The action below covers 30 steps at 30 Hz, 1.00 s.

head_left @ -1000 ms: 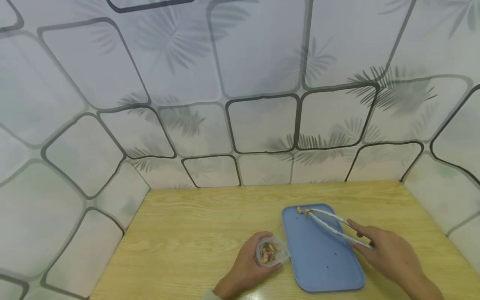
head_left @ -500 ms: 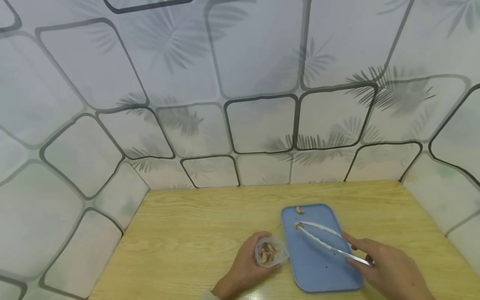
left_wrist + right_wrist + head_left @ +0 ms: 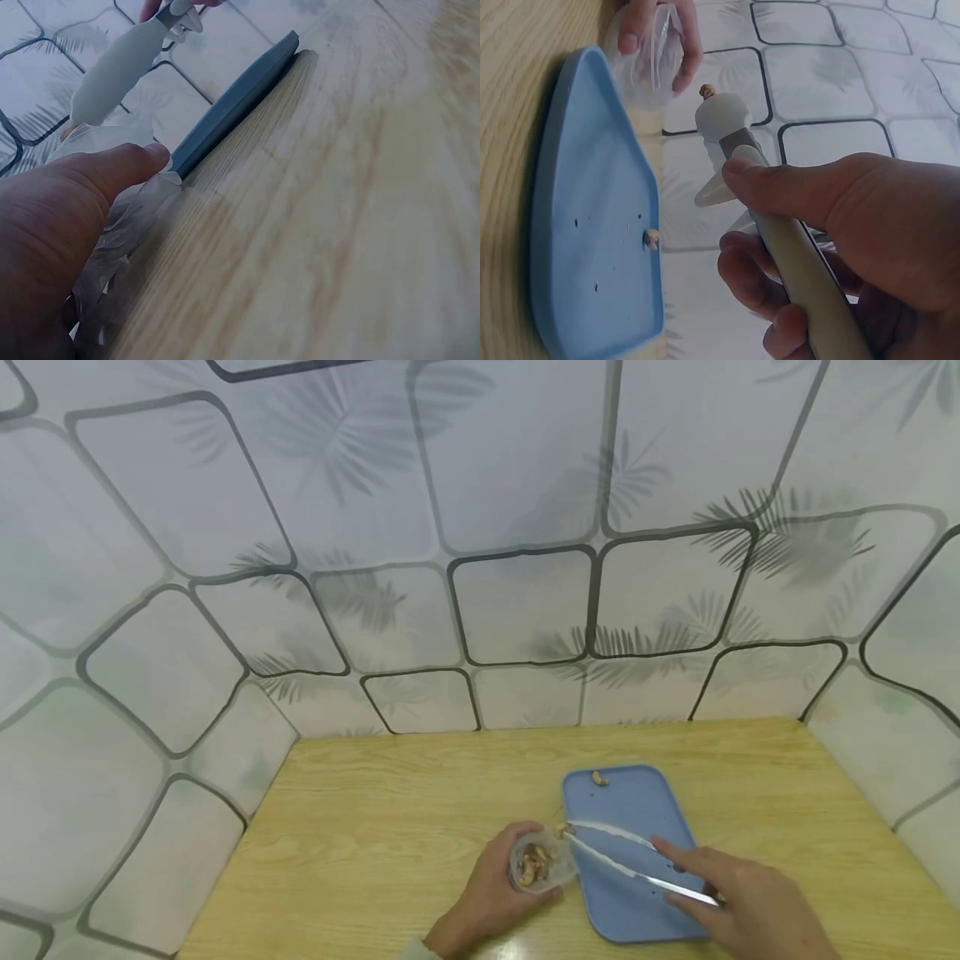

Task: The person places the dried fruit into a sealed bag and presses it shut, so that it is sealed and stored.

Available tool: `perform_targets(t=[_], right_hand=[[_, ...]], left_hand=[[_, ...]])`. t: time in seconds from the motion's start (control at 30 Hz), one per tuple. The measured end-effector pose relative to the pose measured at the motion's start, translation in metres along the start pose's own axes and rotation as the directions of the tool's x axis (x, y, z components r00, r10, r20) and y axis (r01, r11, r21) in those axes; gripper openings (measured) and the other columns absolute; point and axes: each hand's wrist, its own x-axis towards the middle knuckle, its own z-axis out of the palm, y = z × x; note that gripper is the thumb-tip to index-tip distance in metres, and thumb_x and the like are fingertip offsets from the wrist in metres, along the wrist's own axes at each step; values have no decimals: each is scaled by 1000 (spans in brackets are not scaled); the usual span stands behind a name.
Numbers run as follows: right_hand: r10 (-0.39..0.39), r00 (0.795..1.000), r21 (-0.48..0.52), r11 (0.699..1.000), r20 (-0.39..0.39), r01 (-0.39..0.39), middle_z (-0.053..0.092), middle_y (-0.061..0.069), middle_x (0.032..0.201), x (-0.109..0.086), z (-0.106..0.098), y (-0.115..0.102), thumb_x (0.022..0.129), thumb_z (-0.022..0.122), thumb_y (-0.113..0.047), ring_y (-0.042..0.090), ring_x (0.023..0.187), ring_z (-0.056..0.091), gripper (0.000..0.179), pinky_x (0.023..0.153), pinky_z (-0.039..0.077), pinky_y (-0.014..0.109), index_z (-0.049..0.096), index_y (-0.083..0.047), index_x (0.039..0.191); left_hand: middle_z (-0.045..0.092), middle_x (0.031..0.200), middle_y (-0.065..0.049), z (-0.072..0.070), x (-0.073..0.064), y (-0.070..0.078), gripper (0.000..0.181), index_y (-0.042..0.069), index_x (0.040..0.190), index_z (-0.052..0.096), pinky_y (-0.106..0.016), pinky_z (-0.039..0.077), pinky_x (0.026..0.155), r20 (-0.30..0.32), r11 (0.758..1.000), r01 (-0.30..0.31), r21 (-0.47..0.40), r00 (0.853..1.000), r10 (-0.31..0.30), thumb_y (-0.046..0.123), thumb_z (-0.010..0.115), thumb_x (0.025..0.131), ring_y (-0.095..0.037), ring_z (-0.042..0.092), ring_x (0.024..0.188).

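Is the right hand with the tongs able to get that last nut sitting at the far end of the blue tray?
Probably yes. The nut lies alone on the blue tray, with nothing around it. The right hand holds the tongs just nearer on that tray, their tips now at the cup.

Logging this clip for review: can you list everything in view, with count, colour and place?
Tray: one, blue, flat on the table, right of centre.
Tongs: one pair, white, over the tray, tips pinching a nut piece by the cup's rim.
Cup: one, clear plastic, left of the tray, holding brown nut pieces.
Loose nut piece: one, brown, at the tray's far end.
Table: one, light wood.
Wall covering: pale, dark outlines, leaf prints.
Left hand: grip round the cup.
Right hand: grip on the tongs.
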Motion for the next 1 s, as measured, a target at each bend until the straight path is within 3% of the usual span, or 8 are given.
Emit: perform_targets(t=[0.13, 0.23, 0.4, 0.53, 0.7, 0.83, 1.0], right_hand=[[-49, 998, -18, 999, 27, 49, 83, -11, 107, 2, 4, -4, 81, 95, -41, -5, 82, 69, 64, 64, 56, 25, 76, -25, 140], [-44, 996, -40, 998, 73, 47, 84, -8, 114, 5, 7, -7, 82, 94, -45, 7, 93, 79, 64, 71, 62, 29, 75, -28, 141], [-58, 996, -57, 996, 70, 62, 84, -8, 114, 9, 12, -14, 81, 95, -44, 13, 93, 80, 64, 74, 64, 33, 75, -31, 141], [-107, 994, -30, 994, 29, 107, 84, -6, 112, 11, 17, -18, 79, 97, -40, 12, 90, 79, 68, 71, 63, 31, 75, -28, 142], [-112, 994, -9, 994, 14, 113, 81, -6, 111, 11, 20, -17, 79, 96, -42, 5, 84, 74, 72, 64, 57, 27, 72, -25, 145], [-134, 989, -4, 991, -55, 134, 79, -9, 105, 9, 21, -15, 78, 97, -38, -9, 77, 59, 70, 60, 50, 24, 74, -22, 142], [-93, 995, 34, 995, -27, 94, 78, -8, 105, 5, 21, -9, 80, 96, -37, -14, 73, 45, 69, 58, 43, 21, 74, -21, 143]], left_hand=[[70, 136, 5, 0, 0, 0, 78, 25, 148, 56, -35, 53, 108, 2, 1000, -1, -9, 1000, 1, 35, 97, 82, -10, 64, 121], [70, 136, 5, 0, -1, -1, 79, 25, 149, 56, -34, 53, 109, 8, 1000, 2, -24, 1000, -2, 35, 97, 82, -11, 64, 121], [70, 137, 6, 0, 0, -1, 77, 26, 148, 56, -35, 52, 110, 10, 999, 0, -41, 1000, 0, 34, 97, 83, -12, 65, 123], [71, 136, 6, 0, 1, 0, 76, 26, 148, 56, -37, 54, 111, 3, 999, -13, -38, 1000, 13, 35, 96, 84, -13, 65, 124], [71, 136, 6, 0, 1, -1, 75, 26, 148, 56, -38, 54, 112, -2, 999, -20, -30, 1000, 20, 36, 96, 85, -13, 65, 125], [71, 137, 7, 1, 0, -2, 76, 27, 148, 56, -38, 54, 112, -4, 1000, -18, -23, 1000, 18, 36, 96, 84, -12, 65, 125], [69, 137, 6, 0, 0, -1, 77, 28, 148, 56, -36, 53, 111, 6, 1000, 4, -21, 1000, -4, 36, 96, 83, -12, 64, 124]])
